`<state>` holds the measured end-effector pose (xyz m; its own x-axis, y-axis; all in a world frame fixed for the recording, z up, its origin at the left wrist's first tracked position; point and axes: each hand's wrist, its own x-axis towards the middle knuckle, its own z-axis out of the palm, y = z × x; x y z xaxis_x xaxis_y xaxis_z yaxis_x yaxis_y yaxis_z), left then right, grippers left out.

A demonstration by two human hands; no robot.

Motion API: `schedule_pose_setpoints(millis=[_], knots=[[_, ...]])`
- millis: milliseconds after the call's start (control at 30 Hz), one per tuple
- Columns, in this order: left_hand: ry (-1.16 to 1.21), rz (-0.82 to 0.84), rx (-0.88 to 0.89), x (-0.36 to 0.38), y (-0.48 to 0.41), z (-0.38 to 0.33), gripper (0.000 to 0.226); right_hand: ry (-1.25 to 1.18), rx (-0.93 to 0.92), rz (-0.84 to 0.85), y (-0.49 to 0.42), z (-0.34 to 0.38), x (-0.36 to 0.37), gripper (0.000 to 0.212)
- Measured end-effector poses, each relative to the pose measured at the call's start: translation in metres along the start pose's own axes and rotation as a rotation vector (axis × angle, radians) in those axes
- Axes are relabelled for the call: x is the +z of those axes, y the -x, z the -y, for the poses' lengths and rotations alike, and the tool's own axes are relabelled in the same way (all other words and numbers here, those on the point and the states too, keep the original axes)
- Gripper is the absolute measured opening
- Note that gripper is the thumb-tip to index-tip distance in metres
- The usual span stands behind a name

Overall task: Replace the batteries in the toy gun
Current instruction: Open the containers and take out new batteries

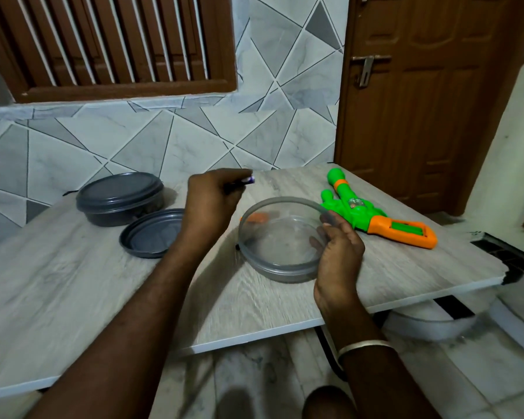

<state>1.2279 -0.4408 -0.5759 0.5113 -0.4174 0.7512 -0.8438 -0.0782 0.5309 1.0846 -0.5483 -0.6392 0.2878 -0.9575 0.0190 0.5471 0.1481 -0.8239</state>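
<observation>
green and orange plastic marks the toy gun [360,207], which lies flat on the right part of the worktop [73,282], well apart from both hands. its orange handle faces up with the battery bay [409,231] uncovered, probably so cells can go in from above.

the left grip [212,198] hangs above the worktop with its fingers pinched together on a small cylinder with a purple-and-white end, a battery [244,181] by the look of it. it is raised clear of everything, seemingly for carrying, not for seating.

the right grip [339,252] is clamped on the near-right rim of a clear round lid [273,204], thumb over the edge. the lid is tilted with its low edge on the worktop, likely being lifted off or set aside to free that hand. through it shows a blurred orange piece [256,218]; what it is i cannot tell.

a covered dark tub [120,198] sits at the back left, with a loose dark lid [152,234] just in front of it, perhaps the store for cells.
</observation>
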Motion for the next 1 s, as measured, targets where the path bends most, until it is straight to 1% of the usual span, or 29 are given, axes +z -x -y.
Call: schedule_pose_setpoints(millis=[67,133,267,333,400,567,667,733,800,900,933,1000], knots=[[0.036,0.132,0.085,0.005,0.001,-0.012,0.029,0.023,-0.002,-0.003,0.001,0.000,0.001,0.037],[-0.013,0.271,0.132,0.014,0.001,-0.020,0.030,0.035,0.001,-0.007,0.002,0.001,0.002,0.037],[-0.233,0.539,0.142,0.030,0.005,-0.026,0.031,0.064,0.001,-0.007,0.004,0.002,0.003,0.038],[-0.308,0.631,0.108,0.036,0.008,-0.028,0.031,0.083,-0.002,-0.006,0.005,0.002,0.003,0.038],[-0.339,0.685,0.070,0.040,0.011,-0.030,0.030,0.112,-0.008,0.000,0.005,0.002,0.003,0.038],[-0.330,0.686,0.020,0.042,0.013,-0.031,0.030,0.132,-0.008,0.010,0.004,0.001,0.003,0.038],[-0.302,0.715,0.008,0.039,0.014,-0.029,0.036,0.118,-0.002,0.017,0.004,0.001,0.002,0.038],[-0.254,0.691,-0.002,0.035,0.016,-0.028,0.042,0.112,-0.002,0.017,0.003,-0.001,0.002,0.038],[-0.188,0.611,-0.017,0.029,0.016,-0.027,0.042,0.127,-0.006,0.009,0.003,-0.002,0.002,0.037],[-0.081,0.439,-0.020,0.019,0.014,-0.021,0.024,0.141,-0.011,-0.007,0.003,-0.002,0.003,0.036],[-0.080,0.363,-0.017,0.016,0.012,-0.017,0.017,0.141,-0.012,-0.010,0.003,-0.001,0.003,0.037],[-0.183,0.231,-0.045,0.008,0.006,-0.001,0.010,0.138,-0.016,-0.013,0.003,-0.001,0.003,0.037]])
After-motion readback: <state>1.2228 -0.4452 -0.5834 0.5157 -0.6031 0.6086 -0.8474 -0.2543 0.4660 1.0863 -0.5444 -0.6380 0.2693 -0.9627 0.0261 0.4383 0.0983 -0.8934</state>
